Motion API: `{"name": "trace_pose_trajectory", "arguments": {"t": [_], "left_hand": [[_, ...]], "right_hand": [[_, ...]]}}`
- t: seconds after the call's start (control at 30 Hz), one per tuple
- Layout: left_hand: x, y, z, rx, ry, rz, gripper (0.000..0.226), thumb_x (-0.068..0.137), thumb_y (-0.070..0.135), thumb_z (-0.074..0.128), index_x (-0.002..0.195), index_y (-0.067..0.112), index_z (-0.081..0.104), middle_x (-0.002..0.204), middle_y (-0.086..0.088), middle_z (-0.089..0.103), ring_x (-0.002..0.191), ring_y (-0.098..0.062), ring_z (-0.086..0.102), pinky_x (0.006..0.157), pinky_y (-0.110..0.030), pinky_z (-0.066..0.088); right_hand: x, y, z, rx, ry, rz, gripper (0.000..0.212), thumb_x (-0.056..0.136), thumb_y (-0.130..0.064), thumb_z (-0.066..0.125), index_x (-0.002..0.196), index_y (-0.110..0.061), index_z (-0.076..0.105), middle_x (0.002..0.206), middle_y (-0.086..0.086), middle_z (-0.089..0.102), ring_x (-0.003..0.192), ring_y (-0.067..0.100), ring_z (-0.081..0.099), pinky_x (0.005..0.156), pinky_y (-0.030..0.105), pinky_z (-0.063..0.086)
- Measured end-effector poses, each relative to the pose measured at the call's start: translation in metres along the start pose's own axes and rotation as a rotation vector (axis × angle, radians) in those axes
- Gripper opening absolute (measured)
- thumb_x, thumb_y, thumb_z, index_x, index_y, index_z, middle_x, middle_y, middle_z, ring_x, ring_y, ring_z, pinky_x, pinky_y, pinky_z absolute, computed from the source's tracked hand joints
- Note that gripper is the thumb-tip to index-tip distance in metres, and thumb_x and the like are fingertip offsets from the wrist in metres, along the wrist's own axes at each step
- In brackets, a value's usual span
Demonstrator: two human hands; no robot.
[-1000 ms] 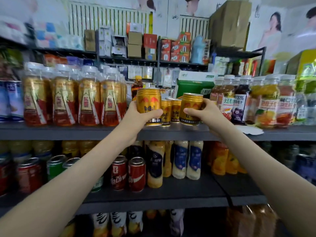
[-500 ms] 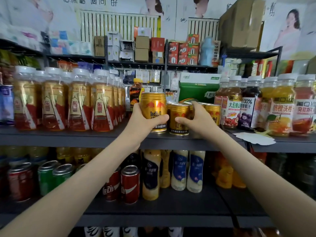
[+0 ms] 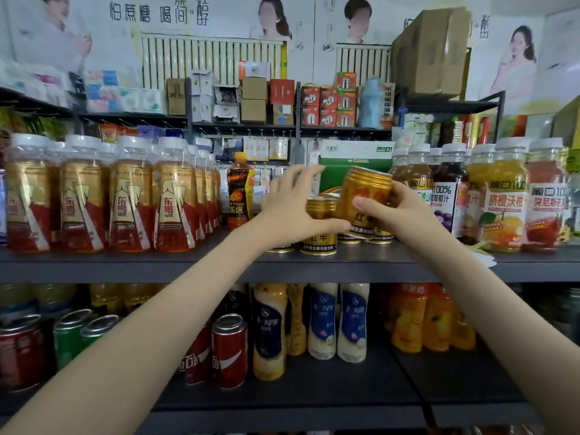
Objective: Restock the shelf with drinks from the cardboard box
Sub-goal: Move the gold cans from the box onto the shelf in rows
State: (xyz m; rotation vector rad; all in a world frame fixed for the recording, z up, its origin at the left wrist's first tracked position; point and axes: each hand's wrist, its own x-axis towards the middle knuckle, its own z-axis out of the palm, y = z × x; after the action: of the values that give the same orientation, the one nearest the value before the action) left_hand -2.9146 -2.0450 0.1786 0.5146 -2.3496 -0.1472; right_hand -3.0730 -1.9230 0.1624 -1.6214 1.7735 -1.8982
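Observation:
My right hand (image 3: pixel 397 215) grips a gold energy-drink can (image 3: pixel 365 191), tilted and raised just above the dark middle shelf (image 3: pixel 125 262). Several matching gold cans (image 3: pixel 318 229) stand on that shelf beneath and in front of it. My left hand (image 3: pixel 290 211) is spread with straight fingers over the left cans, its thumb reaching towards the held can. One can's base shows under the left palm. The task's cardboard box is not in view.
Gold-labelled bottles (image 3: pixel 131 199) fill the shelf to the left, and a dark tiger-drink bottle (image 3: pixel 240 189) stands beside my left hand. Juice bottles (image 3: pixel 502 199) crowd the right. A green carton (image 3: pixel 354 158) sits behind the cans. Cola cans (image 3: pixel 229 350) and milk bottles line the lower shelf.
My left hand has let go of its can, which now stands on the shelf, and spread its fingers. My right hand has lifted and tilted its can further right.

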Motion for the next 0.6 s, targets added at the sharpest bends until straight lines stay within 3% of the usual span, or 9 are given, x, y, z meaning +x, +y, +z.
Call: {"name": "trace_pose_trajectory", "arguments": {"t": [0.1,0.17,0.23,0.33,0.43,0.53,0.6], "left_hand": [[0.001,-0.031,0.004,-0.034,0.062,-0.154,0.061,0.092,0.055,0.047,0.146,0.035,0.029,0.157,-0.009,0.012,0.143,-0.030,0.012,0.113,-0.052,0.019],[0.000,-0.044,0.009,-0.085,0.029,-0.229,0.052,0.096,0.048,0.044,0.144,0.031,0.034,0.154,-0.014,0.022,0.141,-0.030,0.022,0.110,-0.046,0.026],[-0.001,-0.046,0.013,-0.099,0.016,-0.256,0.058,0.092,0.049,0.053,0.143,0.032,0.034,0.149,-0.013,0.028,0.135,-0.031,0.033,0.103,-0.042,0.034],[0.000,-0.045,0.016,-0.095,0.045,-0.252,0.060,0.087,0.045,0.063,0.138,0.031,0.036,0.137,-0.012,0.040,0.116,-0.029,0.046,0.087,-0.033,0.038],[0.000,-0.049,0.011,-0.104,0.053,-0.242,0.057,0.086,0.043,0.064,0.136,0.032,0.040,0.129,-0.009,0.042,0.098,-0.019,0.044,0.080,-0.029,0.036],[-0.001,-0.052,0.006,-0.091,0.043,-0.242,0.061,0.084,0.045,0.065,0.137,0.030,0.039,0.130,-0.010,0.042,0.097,-0.019,0.046,0.079,-0.029,0.039],[-0.001,-0.049,0.007,-0.061,0.036,-0.273,0.066,0.085,0.046,0.064,0.140,0.026,0.035,0.141,-0.012,0.034,0.108,-0.023,0.047,0.085,-0.031,0.040]], "right_hand": [[0.001,0.018,-0.015,-0.121,0.024,0.073,0.070,0.061,-0.052,0.079,0.119,-0.021,0.056,0.110,-0.002,0.067,0.102,0.018,0.064,0.093,0.043,0.053],[0.003,0.028,-0.018,-0.186,0.012,0.101,0.064,0.066,-0.045,0.079,0.119,-0.020,0.054,0.109,-0.002,0.065,0.103,0.019,0.063,0.087,0.036,0.054],[0.005,0.036,-0.017,-0.209,0.002,0.118,0.058,0.073,-0.037,0.079,0.122,-0.020,0.052,0.109,-0.003,0.064,0.104,0.017,0.062,0.079,0.026,0.052],[0.011,0.040,-0.013,-0.308,-0.011,0.096,0.057,0.075,-0.040,0.077,0.121,-0.021,0.049,0.102,-0.013,0.058,0.092,0.005,0.058,0.073,0.019,0.047],[0.018,0.041,-0.009,-0.427,-0.032,0.079,0.064,0.077,-0.043,0.075,0.128,-0.018,0.044,0.100,-0.010,0.055,0.086,0.007,0.054,0.064,0.015,0.041],[0.021,0.044,-0.006,-0.476,-0.052,0.094,0.069,0.078,-0.047,0.073,0.129,-0.014,0.041,0.090,-0.010,0.053,0.074,0.003,0.050,0.056,0.016,0.038],[0.023,0.046,-0.006,-0.480,-0.064,0.103,0.071,0.077,-0.049,0.073,0.129,-0.014,0.040,0.099,-0.006,0.057,0.081,0.007,0.054,0.062,0.019,0.041]]}}
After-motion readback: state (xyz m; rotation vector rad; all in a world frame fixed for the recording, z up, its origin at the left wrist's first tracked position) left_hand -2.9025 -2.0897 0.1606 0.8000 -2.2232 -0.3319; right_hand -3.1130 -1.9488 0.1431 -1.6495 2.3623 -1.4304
